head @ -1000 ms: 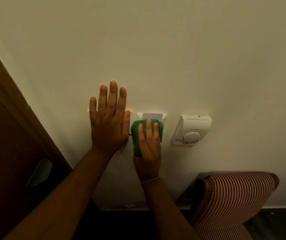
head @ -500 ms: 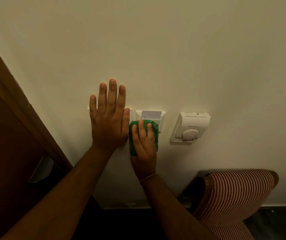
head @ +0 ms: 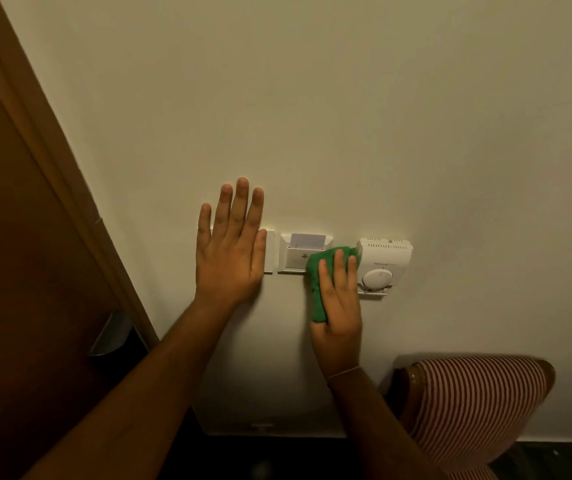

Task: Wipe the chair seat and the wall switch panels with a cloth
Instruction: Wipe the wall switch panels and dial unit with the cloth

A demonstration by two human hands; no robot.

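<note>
My right hand point(head: 339, 299) presses a green cloth point(head: 320, 282) flat against the wall, over the right edge of the white key-card panel point(head: 293, 259), which has a card in its top slot. The cloth also touches the left side of the white thermostat point(head: 383, 265). My left hand point(head: 231, 251) lies flat and open on the wall, fingers up, covering most of a white switch panel point(head: 269, 251) whose right edge shows. The chair point(head: 475, 407), with a red-and-white striped back, stands against the wall at lower right; its seat is mostly out of view.
A brown wooden door and frame point(head: 35, 220) fill the left side, with a metal handle point(head: 111, 336) low down. A cream wall point(head: 347, 116) spans the view. A white skirting board point(head: 270, 427) meets the dark floor point(head: 554, 459) below.
My right hand has slid the green cloth to the right, off the key-card panel's front towards the thermostat. The left hand has stayed flat on the wall.
</note>
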